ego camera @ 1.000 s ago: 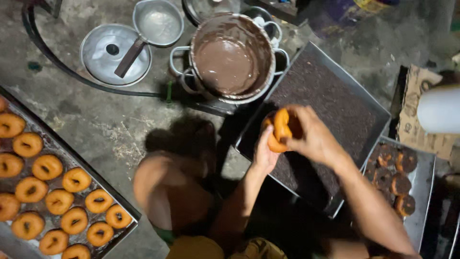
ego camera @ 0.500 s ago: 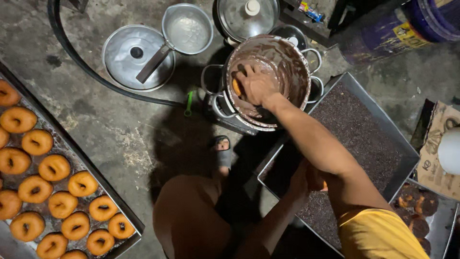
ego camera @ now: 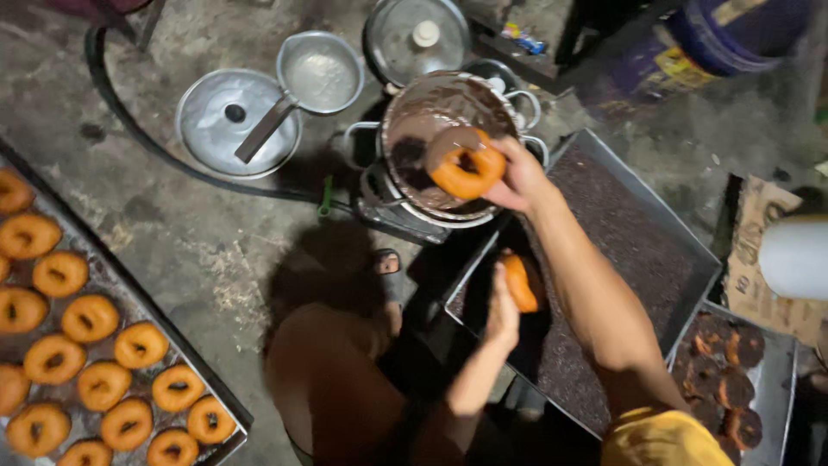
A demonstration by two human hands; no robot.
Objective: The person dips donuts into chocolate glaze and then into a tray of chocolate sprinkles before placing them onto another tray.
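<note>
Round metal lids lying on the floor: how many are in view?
2. A flat lid with a dark knob lies left of the small saucepan; a lid with a white knob lies behind the chocolate pot. Others may sit outside the frame.

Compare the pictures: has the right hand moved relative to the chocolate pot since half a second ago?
Yes. The right hand has lifted out of the pot toward its near rim, now holding a half-coated doughnut.

Right hand (ego camera: 517, 177) is being held extended forward, fingers pinched shut. Left hand (ego camera: 503, 312) is being kept low, closed, forearm bent upward.
</note>
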